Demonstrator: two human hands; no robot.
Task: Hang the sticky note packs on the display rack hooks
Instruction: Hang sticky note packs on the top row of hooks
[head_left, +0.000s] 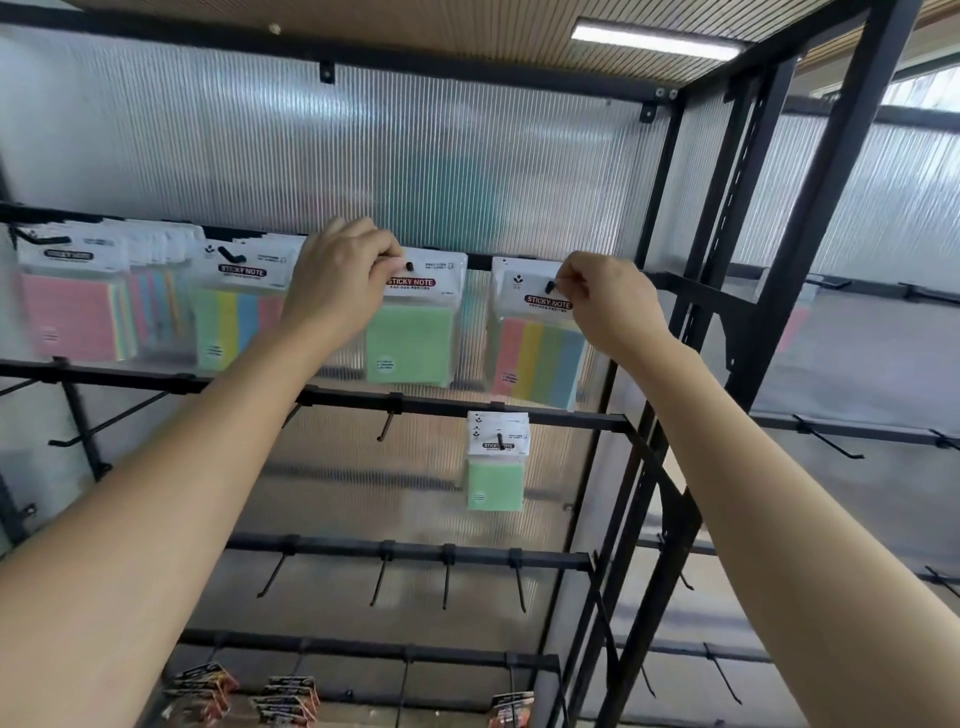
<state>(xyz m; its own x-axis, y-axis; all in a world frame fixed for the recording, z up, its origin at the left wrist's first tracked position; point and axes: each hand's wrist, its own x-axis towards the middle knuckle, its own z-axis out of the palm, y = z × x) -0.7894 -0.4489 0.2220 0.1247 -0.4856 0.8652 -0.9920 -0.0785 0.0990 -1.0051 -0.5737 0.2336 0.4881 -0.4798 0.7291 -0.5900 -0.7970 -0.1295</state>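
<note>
The green sticky note pack (410, 338), pinched by the left hand (343, 275), and the striped pastel pack (537, 358), pinched by the right hand (602, 301), are threaded on near-pointing black hooks (409, 266).

Place: a shop, at a stationery display.
Fixture: a black metal display rack (441, 407) with 4 hook bars in view, one above another, each carrying peg hooks (447, 582) that jut forward.
Stock: sticky note packs (78, 306) in clear bags hang along the top bar, several deep at the left; a green pack (410, 338) and a striped pack (535, 358) sit on hooks further right.
Labelling: white header cards (239, 262) printed "STICKY NOTE", punched for hanging.
Lower stock: red-and-black carded goods (202, 691) on the bottom bar.
Backing: a ribbed translucent panel (467, 156) behind the rack.
Neighbour: a second rack (831, 439) with the same hooks at the right.
Ceiling: slatted, with a strip light (657, 39).
</note>
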